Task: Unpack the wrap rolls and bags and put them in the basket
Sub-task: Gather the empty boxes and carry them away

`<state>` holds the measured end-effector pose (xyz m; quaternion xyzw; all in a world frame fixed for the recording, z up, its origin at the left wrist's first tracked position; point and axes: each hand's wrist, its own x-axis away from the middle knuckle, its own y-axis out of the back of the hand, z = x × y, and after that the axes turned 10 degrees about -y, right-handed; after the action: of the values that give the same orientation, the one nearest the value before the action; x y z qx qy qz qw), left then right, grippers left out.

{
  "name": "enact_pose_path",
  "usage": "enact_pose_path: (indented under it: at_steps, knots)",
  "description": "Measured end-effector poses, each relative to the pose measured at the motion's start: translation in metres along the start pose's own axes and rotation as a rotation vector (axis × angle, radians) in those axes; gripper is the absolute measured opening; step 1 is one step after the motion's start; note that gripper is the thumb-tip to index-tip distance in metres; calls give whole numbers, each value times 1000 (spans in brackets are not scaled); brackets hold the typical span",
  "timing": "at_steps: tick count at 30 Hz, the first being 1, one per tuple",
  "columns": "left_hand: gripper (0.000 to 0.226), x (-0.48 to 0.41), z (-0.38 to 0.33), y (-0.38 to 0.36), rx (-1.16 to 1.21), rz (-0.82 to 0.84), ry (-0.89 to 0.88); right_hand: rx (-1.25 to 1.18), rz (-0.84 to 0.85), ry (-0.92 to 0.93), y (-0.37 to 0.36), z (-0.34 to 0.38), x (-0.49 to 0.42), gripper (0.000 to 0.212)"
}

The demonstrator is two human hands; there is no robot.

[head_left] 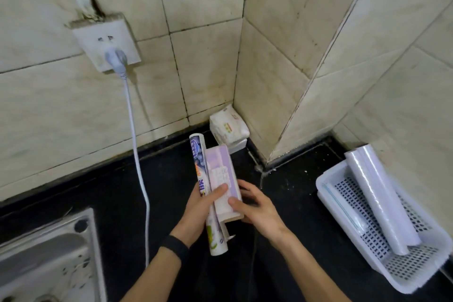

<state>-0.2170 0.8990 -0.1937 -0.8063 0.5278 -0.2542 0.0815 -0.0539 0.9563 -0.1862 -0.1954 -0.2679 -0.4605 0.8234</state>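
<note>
Hands meet over the worktop (110,191): the left hand (196,213) grips a printed roll (197,154) and a purple box (223,167), and the right hand (259,211) pinches the box's near end. A clear roll (377,193), perhaps two, already lies in the basket (416,284); the held pair is not yet in.

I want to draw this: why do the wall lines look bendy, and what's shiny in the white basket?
Head view: the wide lens bends tile lines near the edges. Head view: light glints off the clear wrap roll in the basket. Head view: print blurs on the purple box in the right hand and printed roll in the left hand.
</note>
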Motion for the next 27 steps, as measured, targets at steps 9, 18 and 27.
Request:
enact_pose_path:
  at_steps: [9,18,27]
  knots:
    - [67,85,-21,27,-123,-42,-89,43,97,1,-33,9,32,74]
    - [56,204,-42,54,-353,258,18,202,268,181,-71,4,97,74]
    - [41,239,-43,85,-471,512,290,265,179,280,-80,-47,164,66]
